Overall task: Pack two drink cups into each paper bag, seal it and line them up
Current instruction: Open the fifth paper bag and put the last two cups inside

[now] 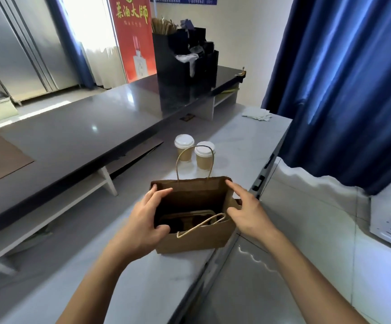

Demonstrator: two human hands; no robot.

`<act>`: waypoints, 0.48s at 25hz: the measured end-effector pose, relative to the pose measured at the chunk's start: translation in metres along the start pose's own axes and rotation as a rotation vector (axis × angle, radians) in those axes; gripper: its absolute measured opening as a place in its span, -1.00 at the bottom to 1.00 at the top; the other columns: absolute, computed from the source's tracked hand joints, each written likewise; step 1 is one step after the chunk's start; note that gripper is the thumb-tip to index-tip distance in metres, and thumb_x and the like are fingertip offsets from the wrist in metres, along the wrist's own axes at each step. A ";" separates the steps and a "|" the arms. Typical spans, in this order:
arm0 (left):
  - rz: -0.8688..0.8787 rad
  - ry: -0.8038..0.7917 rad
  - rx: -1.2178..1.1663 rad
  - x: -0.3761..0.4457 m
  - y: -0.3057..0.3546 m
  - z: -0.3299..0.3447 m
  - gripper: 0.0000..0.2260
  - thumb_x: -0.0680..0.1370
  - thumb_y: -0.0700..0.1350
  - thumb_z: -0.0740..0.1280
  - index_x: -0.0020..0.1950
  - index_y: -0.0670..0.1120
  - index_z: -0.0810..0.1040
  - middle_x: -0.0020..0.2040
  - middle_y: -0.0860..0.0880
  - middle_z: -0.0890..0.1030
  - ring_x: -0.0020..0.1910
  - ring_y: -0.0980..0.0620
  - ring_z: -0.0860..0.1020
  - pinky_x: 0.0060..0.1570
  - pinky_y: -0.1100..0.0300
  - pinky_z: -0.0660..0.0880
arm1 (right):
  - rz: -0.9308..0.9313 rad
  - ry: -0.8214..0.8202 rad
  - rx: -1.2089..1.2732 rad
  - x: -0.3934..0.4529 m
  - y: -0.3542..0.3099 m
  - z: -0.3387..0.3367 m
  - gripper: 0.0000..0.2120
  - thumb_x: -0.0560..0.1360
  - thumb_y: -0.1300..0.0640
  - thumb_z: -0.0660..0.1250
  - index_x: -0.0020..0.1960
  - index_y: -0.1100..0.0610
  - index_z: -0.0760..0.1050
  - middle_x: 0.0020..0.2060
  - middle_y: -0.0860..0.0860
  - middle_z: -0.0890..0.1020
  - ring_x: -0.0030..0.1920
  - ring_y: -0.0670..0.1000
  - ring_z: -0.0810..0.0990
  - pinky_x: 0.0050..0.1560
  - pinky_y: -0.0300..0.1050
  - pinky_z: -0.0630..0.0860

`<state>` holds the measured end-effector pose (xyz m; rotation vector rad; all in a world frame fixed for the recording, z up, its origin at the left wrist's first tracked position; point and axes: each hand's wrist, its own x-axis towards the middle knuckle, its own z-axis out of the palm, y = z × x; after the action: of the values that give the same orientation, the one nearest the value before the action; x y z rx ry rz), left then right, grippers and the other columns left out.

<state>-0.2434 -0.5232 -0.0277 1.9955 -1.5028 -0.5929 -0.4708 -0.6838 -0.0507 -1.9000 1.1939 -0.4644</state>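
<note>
A brown paper bag (195, 240) stands open on the light counter (157, 277) in front of me. A brown cup tray lies at its bottom, with the near handle folded over it. My left hand (144, 220) grips the bag's left rim, thumb inside and fingers curled over the edge. My right hand (244, 211) holds the right rim, index finger stretched along the top corner. Two paper cups with white lids, the left cup (184, 147) and the right cup (204, 155), stand side by side just behind the bag, seen partly through its raised far handle.
A raised dark shelf (77, 136) runs along the left with a black organizer (185, 66) of stirrers and napkins at its far end. Folded white papers (257, 113) lie at the counter's far right. Blue curtains (344, 90) hang on the right, above a steel surface (306, 230).
</note>
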 end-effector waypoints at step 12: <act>-0.141 0.112 -0.020 0.036 0.080 0.082 -0.24 0.36 -0.03 0.27 0.53 0.32 0.14 0.64 0.01 0.10 0.57 0.00 0.16 0.51 0.07 0.21 | -0.106 -0.130 0.001 0.064 0.068 -0.084 -0.31 0.59 0.23 0.26 0.60 -0.24 0.16 0.58 -0.04 0.26 0.53 0.06 0.30 0.35 -0.09 0.33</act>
<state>-0.3437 -0.5885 -0.0355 2.0955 -1.2931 -0.5413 -0.5343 -0.7916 -0.0622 -1.9676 1.0123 -0.3912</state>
